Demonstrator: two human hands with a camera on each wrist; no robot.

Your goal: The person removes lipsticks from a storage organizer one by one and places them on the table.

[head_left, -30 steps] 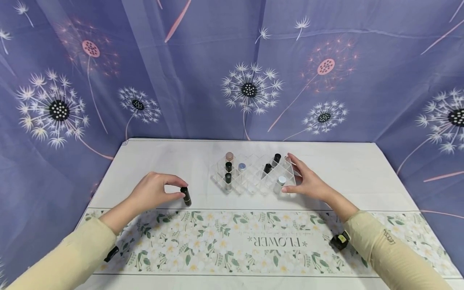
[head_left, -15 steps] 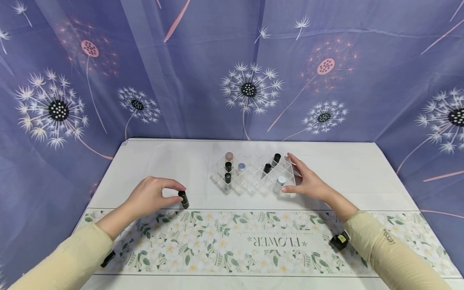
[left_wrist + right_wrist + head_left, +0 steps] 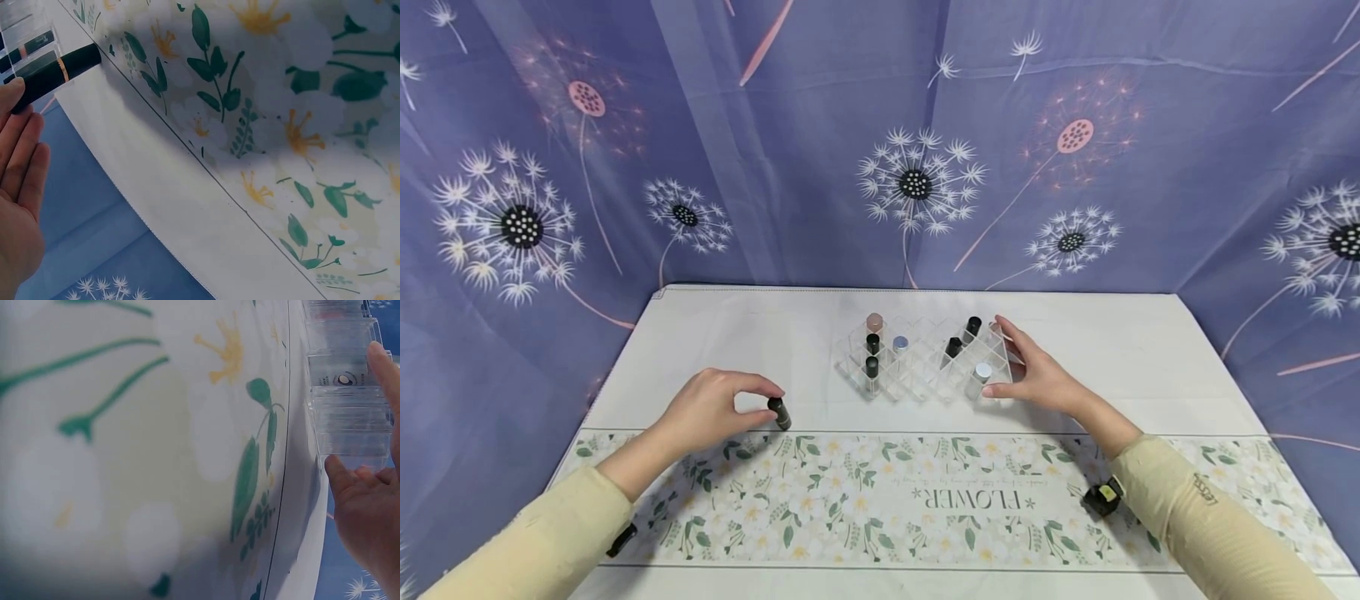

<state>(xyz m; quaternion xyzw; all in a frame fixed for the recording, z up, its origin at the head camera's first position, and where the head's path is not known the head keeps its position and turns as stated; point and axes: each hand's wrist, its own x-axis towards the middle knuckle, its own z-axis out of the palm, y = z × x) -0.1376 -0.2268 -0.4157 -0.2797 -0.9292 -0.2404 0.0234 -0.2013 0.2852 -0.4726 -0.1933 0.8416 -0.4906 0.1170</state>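
Between thumb and fingertips, my left hand (image 3: 709, 408) pinches the top of a black lipstick tube (image 3: 781, 414). The tube leans slightly, low over the white cloth just behind the printed band. A thin gold ring circles the lipstick (image 3: 61, 70) in the left wrist view. My right hand (image 3: 1039, 375) grips the right end of a clear lipstick organizer (image 3: 921, 382), thumb at its front and fingers at its back. Diamond-shaped slots divide the organizer, and several lipsticks stand in it. They include a pink-capped tube (image 3: 874, 322), a blue-topped tube (image 3: 901, 344) and a silver-capped tube (image 3: 981, 375).
White cloth (image 3: 1075, 333) covers the table, with a floral printed band (image 3: 820, 500) across the front. A purple dandelion curtain (image 3: 805, 167) hangs behind and at both sides. A small black device (image 3: 1102, 498) sits at the right wrist.
My left hand has come a little toward the front and left with the lipstick, then nearly stopped. The right hand and the organizer stay in place.
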